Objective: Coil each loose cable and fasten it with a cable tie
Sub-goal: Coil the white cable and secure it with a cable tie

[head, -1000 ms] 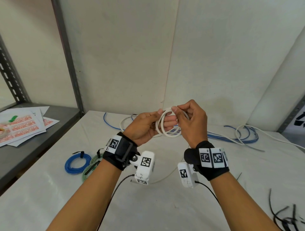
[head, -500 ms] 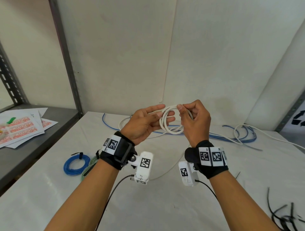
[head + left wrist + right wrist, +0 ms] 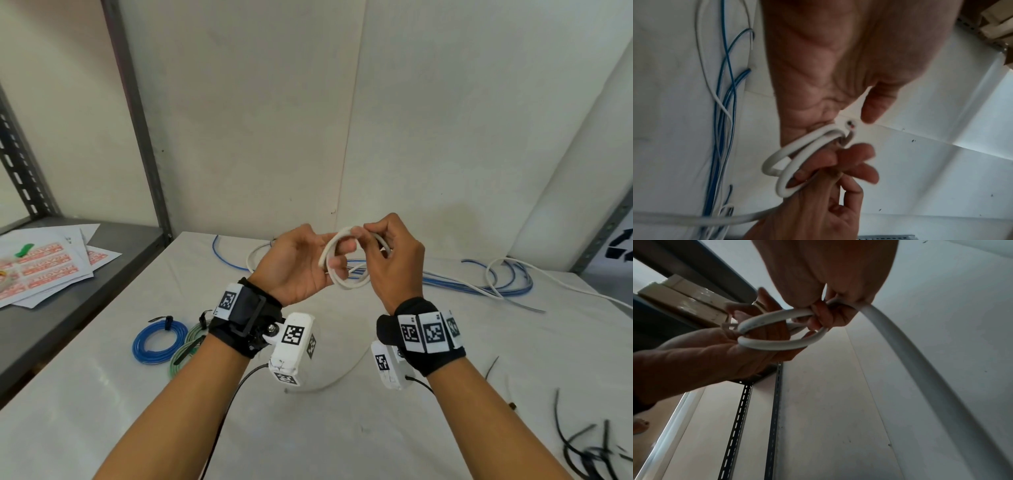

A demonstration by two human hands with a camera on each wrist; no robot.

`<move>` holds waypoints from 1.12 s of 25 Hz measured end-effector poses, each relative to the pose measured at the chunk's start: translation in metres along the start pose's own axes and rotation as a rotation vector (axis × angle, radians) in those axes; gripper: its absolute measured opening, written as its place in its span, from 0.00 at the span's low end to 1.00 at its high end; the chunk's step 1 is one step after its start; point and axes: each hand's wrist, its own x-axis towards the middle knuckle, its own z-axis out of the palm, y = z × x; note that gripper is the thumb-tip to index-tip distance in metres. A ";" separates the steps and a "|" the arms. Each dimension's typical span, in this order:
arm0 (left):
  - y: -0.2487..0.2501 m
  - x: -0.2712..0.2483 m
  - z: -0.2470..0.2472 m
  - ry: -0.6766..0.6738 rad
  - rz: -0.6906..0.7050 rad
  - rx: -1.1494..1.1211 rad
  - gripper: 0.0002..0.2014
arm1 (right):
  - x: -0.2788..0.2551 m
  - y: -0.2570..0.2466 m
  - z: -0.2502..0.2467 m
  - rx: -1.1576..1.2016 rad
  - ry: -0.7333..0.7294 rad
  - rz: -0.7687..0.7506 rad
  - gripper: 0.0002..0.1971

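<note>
A thick white cable is wound into a small coil held up between both hands above the table. My left hand has its fingers curled through the loops, thumb apart from the cut end. My right hand pinches the top of the coil between thumb and fingers. The cable's loose tail runs from the right hand down to the table. Black cable ties lie at the front right.
A tied blue coil and a tied green coil lie at the left. Loose blue cables and a thin white one sprawl at the back. Papers cover the grey side shelf; a steel upright stands behind.
My left hand briefly straightened its fingers, then turned palm-up and curled them inside the coil. The right hand shifted its pinch along the top as the coil tilted.
</note>
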 end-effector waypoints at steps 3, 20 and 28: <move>0.001 -0.002 -0.001 0.109 -0.118 0.201 0.21 | -0.003 -0.004 0.001 0.026 -0.163 0.019 0.10; 0.005 0.000 -0.019 0.508 0.178 0.082 0.23 | -0.009 0.007 -0.001 0.095 -0.236 0.230 0.07; 0.028 -0.006 -0.061 0.334 0.409 -0.379 0.18 | -0.010 0.020 -0.024 -0.228 -0.544 0.171 0.13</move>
